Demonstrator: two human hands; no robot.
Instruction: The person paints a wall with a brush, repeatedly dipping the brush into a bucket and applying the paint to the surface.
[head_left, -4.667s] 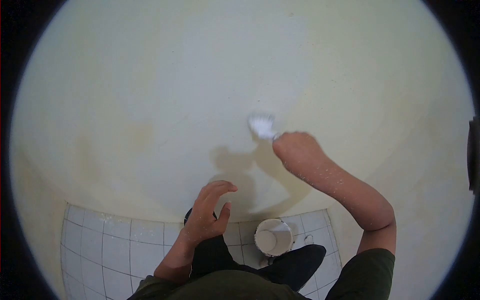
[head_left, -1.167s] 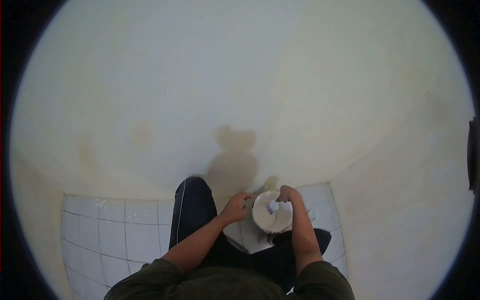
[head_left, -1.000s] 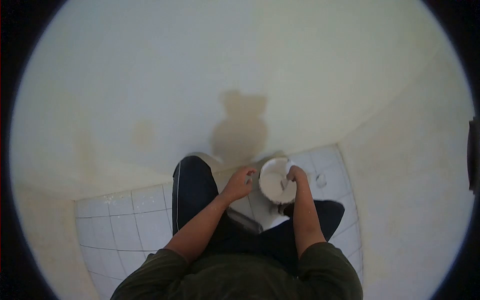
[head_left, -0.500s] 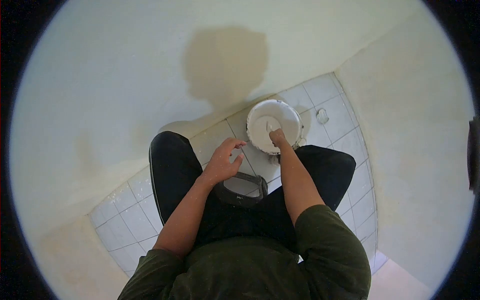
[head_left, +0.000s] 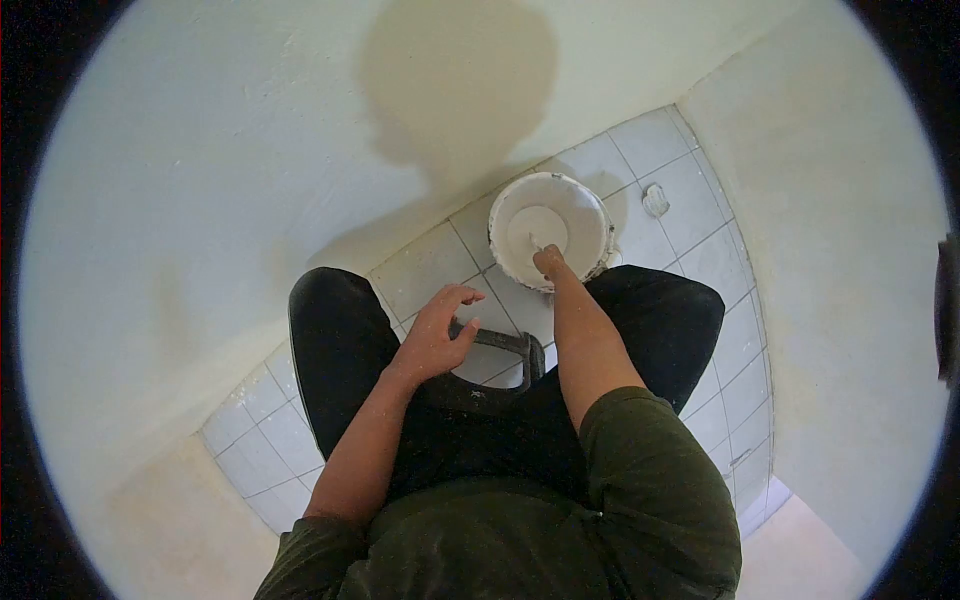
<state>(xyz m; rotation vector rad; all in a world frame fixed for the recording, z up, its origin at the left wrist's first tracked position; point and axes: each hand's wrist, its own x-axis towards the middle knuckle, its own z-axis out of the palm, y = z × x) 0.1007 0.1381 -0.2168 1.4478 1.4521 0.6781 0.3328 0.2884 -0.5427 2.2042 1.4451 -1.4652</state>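
A round white bucket (head_left: 584,215) with a stained rim stands on the floor near the wall and has pale material at its bottom. My right hand (head_left: 548,262) is closed at the bucket's near side, over its opening, round a thin pale tool (head_left: 534,241) that points down into it. Only a small part of this tool shows. My left hand (head_left: 440,335) hovers above a dark frame-like object (head_left: 500,341) between my legs, its thumb and fingers apart and nothing between them.
Pale walls (head_left: 230,180) rise in front and at the right, meeting in a corner beyond the bucket. A whitish lump (head_left: 655,200) lies on the tiled floor (head_left: 425,270) right of the bucket. My bent knees flank the work area.
The view has shifted, so the bucket and the floor corner appear higher. My right hand has moved slightly within the bucket's opening. My left hand stays apart-fingered in nearly the same place.
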